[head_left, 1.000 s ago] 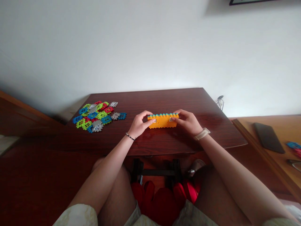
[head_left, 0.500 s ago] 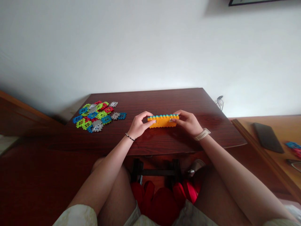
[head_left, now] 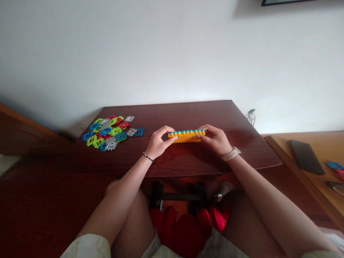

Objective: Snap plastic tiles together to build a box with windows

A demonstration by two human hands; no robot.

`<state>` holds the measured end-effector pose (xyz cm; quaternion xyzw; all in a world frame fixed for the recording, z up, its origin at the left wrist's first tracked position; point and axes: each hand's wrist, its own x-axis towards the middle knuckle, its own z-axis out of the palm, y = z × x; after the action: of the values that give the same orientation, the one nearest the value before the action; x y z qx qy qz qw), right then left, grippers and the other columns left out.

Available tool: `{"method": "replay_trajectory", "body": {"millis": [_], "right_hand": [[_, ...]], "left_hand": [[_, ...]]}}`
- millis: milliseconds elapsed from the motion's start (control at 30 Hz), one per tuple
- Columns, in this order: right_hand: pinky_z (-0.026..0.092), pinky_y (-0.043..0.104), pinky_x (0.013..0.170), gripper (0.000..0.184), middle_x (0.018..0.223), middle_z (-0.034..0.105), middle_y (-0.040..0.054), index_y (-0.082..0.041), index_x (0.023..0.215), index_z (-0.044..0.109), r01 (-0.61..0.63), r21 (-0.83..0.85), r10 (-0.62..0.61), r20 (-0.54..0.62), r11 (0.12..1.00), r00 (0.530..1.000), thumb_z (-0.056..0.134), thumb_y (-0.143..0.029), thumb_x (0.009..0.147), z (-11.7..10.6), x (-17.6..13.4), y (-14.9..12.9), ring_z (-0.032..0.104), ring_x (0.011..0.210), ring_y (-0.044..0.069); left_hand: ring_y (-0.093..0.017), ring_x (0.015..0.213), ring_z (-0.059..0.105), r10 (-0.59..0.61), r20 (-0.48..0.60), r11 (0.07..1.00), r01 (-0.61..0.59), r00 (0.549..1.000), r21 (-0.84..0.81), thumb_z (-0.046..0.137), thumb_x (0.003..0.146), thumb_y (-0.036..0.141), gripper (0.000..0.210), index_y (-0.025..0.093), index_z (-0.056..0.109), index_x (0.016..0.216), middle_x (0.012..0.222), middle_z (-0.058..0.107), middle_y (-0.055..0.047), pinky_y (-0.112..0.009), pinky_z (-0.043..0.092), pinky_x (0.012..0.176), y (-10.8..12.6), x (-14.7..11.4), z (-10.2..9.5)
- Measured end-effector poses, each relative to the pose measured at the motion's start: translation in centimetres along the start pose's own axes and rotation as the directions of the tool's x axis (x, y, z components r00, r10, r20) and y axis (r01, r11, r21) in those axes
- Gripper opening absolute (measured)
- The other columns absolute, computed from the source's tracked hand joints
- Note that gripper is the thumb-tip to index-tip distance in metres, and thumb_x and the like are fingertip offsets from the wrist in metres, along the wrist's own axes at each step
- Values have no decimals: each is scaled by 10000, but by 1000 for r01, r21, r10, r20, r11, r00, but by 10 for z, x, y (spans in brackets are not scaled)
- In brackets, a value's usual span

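Observation:
Between my two hands is an assembly of interlocking plastic building tiles (head_left: 187, 137), yellow on the side facing me, with a toothed top edge of alternating yellow and turquoise. My left hand (head_left: 160, 140) pinches its left end, thumb on the near yellow face and fingers behind. At the other end, my right hand (head_left: 215, 139) grips the same way, thumb in front. The far side of the assembly is hidden. It is held over the front part of the dark wooden table (head_left: 172, 118).
A pile of loose interlocking tiles (head_left: 107, 132) in blue, green, red and grey lies on the table's left. Beyond the table stands a white wall (head_left: 161, 53). At right, a lower wooden surface (head_left: 285, 147) carries a dark flat device (head_left: 306, 156). Cables (head_left: 251, 116) hang by the wall.
The assembly has tilted in my hands, so more of its toothed top edge shows and less of its yellow face. Both hands keep their hold.

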<state>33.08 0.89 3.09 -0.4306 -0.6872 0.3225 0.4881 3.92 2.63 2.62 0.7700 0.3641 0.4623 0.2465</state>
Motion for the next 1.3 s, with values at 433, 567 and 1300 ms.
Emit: {"method": "replay_trajectory", "body": {"millis": [433,567,1300], "right_hand": [[628,431,900,505,1026,797,75,-238,1021,746,-113,57,111,50,992,993,859,-699,849,2,3,18,737,971,290],[613,406,879,470,1034,765,55,-254,1075,705,-133,98,128,61,986,990,834,-665,889,7,1,20,708,986,280],[565,405,971,349,1057,703,-1,-289,1145,589,-211,307,197,76,928,977,800,-440,911,33,-10,31,663,1004,248]], "left_hand": [[-182,934,615,-223,107,962,237,969,-133,646,1038,435,280,213,577,1193,1064,642,-32,-302,500,881,-19,-8,23],[-170,907,567,-294,135,924,318,946,-214,589,1075,458,306,226,479,1241,989,569,-1,-290,473,867,-18,-13,29],[-202,1057,577,-344,168,847,383,924,-369,588,1062,468,334,234,435,1244,1100,599,-35,-331,458,1024,-10,-17,36]]}}
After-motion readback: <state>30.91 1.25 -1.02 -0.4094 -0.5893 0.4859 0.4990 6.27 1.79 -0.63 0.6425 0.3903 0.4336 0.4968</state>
